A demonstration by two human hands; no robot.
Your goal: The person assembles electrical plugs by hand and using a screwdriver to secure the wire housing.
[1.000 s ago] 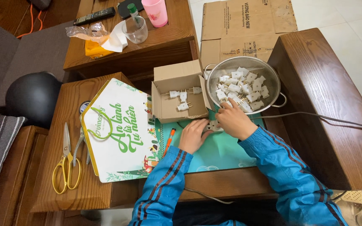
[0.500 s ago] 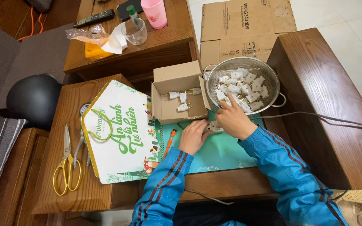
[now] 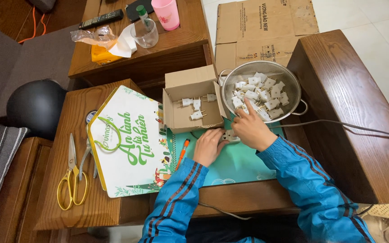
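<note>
A white socket block [image 3: 229,135] lies on a teal mat [image 3: 230,168], and both hands are on it. My left hand [image 3: 209,145] grips its left end. My right hand [image 3: 251,130] covers its right end with fingers curled, the index finger stretched up to the rim of a metal colander [image 3: 293,81]. The colander holds several white plugs [image 3: 260,92]. Left of it stands an open cardboard box [image 3: 190,83] with several white plugs [image 3: 196,106] inside. Whether a plug sits under my right hand is hidden.
A green-and-white paper bag [image 3: 127,139] lies flat to the left, with yellow-handled scissors [image 3: 71,180] and pliers beside it. An orange pen [image 3: 182,152] rests on the mat. A grey cable [image 3: 352,130] crosses the wooden armrest at right. The far table holds a pink cup [image 3: 166,13], a glass and a remote.
</note>
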